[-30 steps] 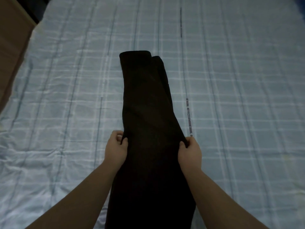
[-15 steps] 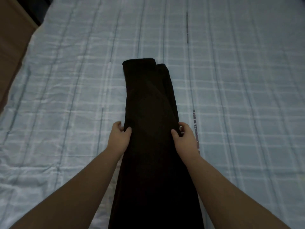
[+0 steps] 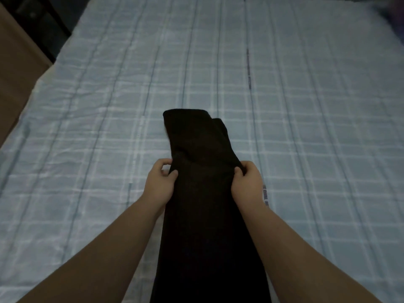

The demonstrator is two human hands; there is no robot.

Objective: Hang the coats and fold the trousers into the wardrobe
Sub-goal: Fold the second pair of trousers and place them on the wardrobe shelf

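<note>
Here we are at the bed (image 3: 306, 127), and the dark trousers (image 3: 205, 215) lie stretched lengthwise down the middle of the checked blue sheet (image 3: 98, 138), running from the near edge of view up to a squared-off end with a second layer peeking out just to its right. The left hand (image 3: 160, 184) has the left edge of the cloth pinched between thumb and curled fingers, and the right hand (image 3: 248, 184) has the opposite edge nipped the same way, level with it, so the fabric lifts into a small ridge between the two grips. That matched hold, I'd say, is there to keep the cloth square for a fold across its length; the flat bed gives room to lay it out. Folding looks only partly done to me. As for containers, no wardrobe interior, shelf or hanger shows from here; a brown panel (image 3: 15, 73) stands at the far left beside the bed, and I cannot tell what it belongs to. No coats in sight either.
</note>
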